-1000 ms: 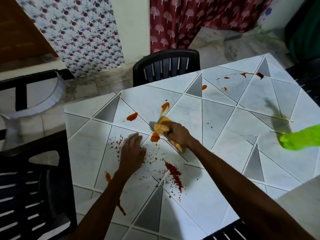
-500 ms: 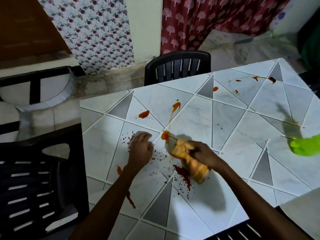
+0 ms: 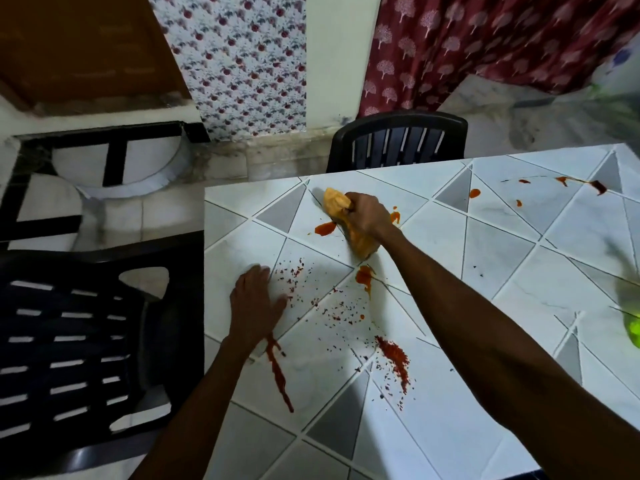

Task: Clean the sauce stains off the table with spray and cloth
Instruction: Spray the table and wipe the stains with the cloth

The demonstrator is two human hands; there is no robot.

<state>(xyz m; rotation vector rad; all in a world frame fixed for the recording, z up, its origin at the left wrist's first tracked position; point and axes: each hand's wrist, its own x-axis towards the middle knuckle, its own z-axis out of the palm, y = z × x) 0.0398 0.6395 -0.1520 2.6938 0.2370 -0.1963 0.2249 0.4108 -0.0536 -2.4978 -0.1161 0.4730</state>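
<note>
The cloth (image 3: 358, 242) is clenched in the right hand (image 3: 367, 216) and pressed on the table (image 3: 502, 244) at upper centre of the frame, having been swept there from the red flakes (image 3: 394, 355) lower down. The left hand (image 3: 254, 303) is laid flat, fingers straight, at centre left. The orange blob (image 3: 325, 228) beside the cloth and 1 red streak (image 3: 278, 375) below are left unwiped; much cleaning is judged to remain.

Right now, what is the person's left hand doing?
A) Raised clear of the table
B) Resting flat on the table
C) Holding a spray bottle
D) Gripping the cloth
B: the left hand lies palm-down with straight fingers on the table beside the red flecks, while the right hand grips the orange cloth.
</note>
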